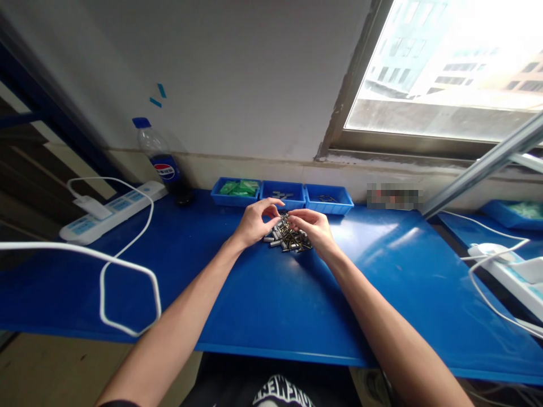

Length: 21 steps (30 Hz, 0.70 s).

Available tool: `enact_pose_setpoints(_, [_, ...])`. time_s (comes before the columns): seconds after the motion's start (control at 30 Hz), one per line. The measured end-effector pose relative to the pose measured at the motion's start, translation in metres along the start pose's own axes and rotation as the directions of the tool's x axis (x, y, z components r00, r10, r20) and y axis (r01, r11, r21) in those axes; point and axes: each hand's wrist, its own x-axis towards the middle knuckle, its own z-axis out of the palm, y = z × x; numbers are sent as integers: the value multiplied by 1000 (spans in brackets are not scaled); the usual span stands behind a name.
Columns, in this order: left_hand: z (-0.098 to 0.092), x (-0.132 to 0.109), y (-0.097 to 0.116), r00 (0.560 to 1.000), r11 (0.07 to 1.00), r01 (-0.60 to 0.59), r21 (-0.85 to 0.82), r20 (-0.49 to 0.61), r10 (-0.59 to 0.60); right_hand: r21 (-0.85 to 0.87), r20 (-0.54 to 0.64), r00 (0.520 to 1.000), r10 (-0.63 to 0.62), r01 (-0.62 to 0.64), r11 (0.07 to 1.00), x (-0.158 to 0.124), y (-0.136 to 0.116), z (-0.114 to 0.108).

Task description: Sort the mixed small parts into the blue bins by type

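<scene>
A pile of small metal cylinders (pixel 285 236), silvery and brass-toned, lies on the blue table (pixel 271 305). Over its left side is my left hand (pixel 257 221), thumb and forefinger curved toward each other with a gap between the tips. My right hand (pixel 313 227) hovers at the pile's right side, its fingers and thumb brought together; anything between them is too small to make out. Behind the hands stand three joined blue bins: the left bin (pixel 215 195) holds green plastic, the middle bin (pixel 302 198) grey pieces, and the right bin (pixel 344 208) thin dark metal pieces.
A cola bottle (pixel 165 167) stands by the wall at the left, beside a white power strip (pixel 114 213). Its white cable (pixel 158 288) loops near my left forearm. At the right are a metal bar (pixel 483 161), another power strip (pixel 509 271) and another blue bin (pixel 500 213).
</scene>
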Motion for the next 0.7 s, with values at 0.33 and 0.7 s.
enact_pose_setpoints(0.33, [-19, -3, -21, 952, 914, -156, 376, 304, 38, -13, -432, 890, -149, 159, 987, 10, 11, -18])
enact_pose_setpoints(0.7, [-19, -3, -20, 932, 883, -180, 432, 363, 12, 31, -369, 927, -62, 79, 996, 6, 9, -11])
